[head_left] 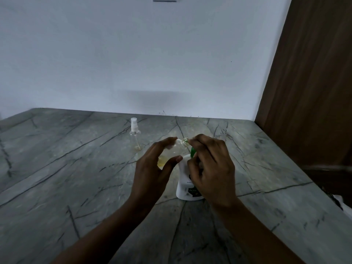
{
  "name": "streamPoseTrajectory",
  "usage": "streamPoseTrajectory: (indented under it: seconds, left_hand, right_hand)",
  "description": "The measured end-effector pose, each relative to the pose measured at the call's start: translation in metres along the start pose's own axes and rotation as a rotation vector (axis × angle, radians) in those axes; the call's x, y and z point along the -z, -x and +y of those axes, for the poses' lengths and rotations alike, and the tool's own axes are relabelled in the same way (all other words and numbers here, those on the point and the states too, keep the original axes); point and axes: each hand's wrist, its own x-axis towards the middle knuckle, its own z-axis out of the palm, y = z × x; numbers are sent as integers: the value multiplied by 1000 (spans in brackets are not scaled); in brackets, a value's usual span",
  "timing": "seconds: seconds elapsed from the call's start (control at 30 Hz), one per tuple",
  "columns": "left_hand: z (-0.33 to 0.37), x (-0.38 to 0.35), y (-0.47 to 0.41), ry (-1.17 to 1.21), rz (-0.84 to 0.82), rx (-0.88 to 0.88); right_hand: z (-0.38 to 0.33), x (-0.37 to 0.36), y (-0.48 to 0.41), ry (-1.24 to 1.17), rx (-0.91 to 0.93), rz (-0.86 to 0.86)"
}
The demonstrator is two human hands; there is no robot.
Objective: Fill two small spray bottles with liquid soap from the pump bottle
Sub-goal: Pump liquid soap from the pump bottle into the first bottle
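In the head view, a small open spray bottle (171, 151) is held above the counter (76, 168) by the left hand (154, 168), gripped between the thumb below and the fingers above. It is tilted so that its bare neck is turned to the right, towards the green nozzle (193, 152) of the pump bottle (183, 189); this tilt is judged to be meant to bring the mouth under the spout so that soap can be caught. A little yellowish liquid is seen pooled in the low end of the held bottle, so filling is taken to be under way rather than done. The right hand (211, 164) is curled over the pump head, with its fingers folded around it and one fingertip brought close to the small bottle's mouth; whether the pump is being pressed at this instant cannot be told. The white pump bottle is left standing upright on the counter, directly below both hands, presumably so that it can be worked single-handed. A second spray bottle (134, 136) is set upright further back and to the left, well apart from the hands, with its white spray cap (134, 123) fitted and a trace of yellowish liquid at its base. A pale wall (133, 54) and a wooden panel (314, 73) are seen behind
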Motion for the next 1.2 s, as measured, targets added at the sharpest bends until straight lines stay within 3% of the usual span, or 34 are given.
streamPoseTrajectory:
  seconds: [0.93, 1.2]
  left_hand:
    - [8, 3, -4, -2, 12, 7]
    - [7, -1, 0, 15, 21, 13]
  right_hand:
    - [6, 13, -14, -15, 50, -96]
    - [5, 7, -8, 22, 31, -54]
